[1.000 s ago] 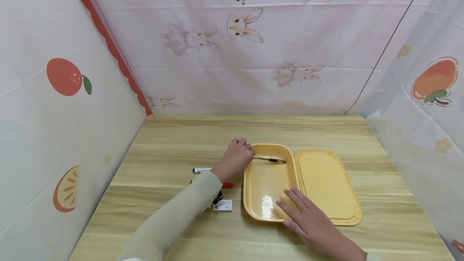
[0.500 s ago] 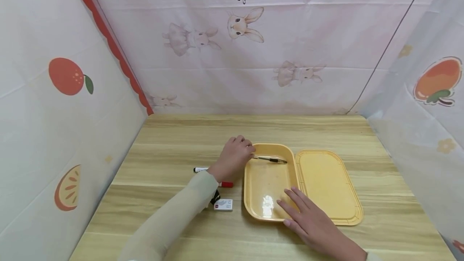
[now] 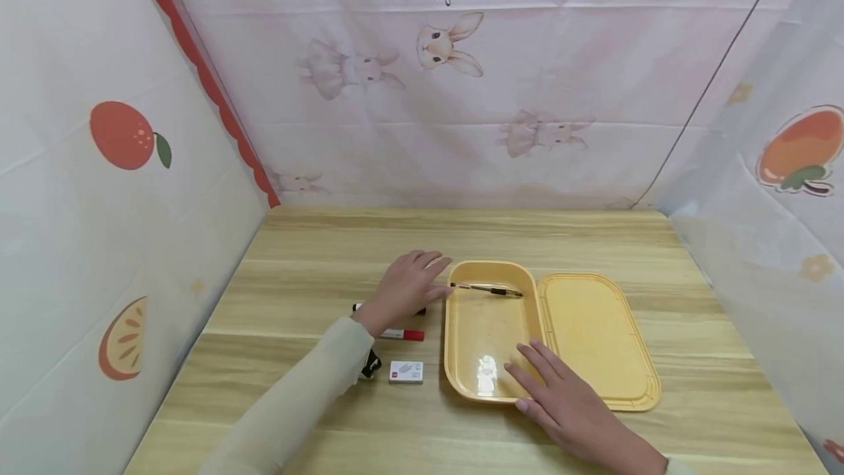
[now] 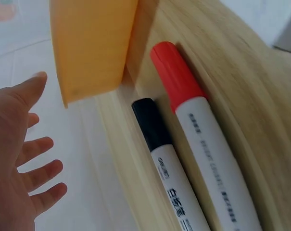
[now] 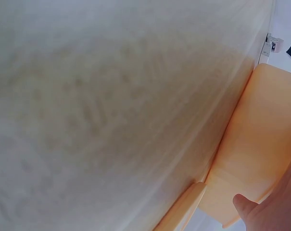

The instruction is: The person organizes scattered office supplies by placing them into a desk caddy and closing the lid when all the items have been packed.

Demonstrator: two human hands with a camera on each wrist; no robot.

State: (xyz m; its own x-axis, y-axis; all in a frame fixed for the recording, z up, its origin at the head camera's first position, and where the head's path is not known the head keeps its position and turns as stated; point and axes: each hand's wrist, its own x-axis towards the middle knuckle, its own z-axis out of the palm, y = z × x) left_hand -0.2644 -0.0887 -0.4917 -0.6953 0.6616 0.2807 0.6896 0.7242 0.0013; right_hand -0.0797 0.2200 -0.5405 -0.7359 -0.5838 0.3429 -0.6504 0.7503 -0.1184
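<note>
Yellow box [image 3: 491,336] is standing between the left and right edges of the desk [image 3: 593,237]. Over its near right corner I am resting the right hand [image 3: 563,405], fingers wide. Farther, a white carton [image 3: 405,372] and then a red-capped marker [image 3: 407,335] are lying left of the box. Beyond, I am hovering the left hand [image 3: 404,287], also wide, beside a pen [image 3: 493,290], which is lying inside along the box's far edge.

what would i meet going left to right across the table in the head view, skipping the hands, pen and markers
Black item → white pack → yellow box → lid.
</note>
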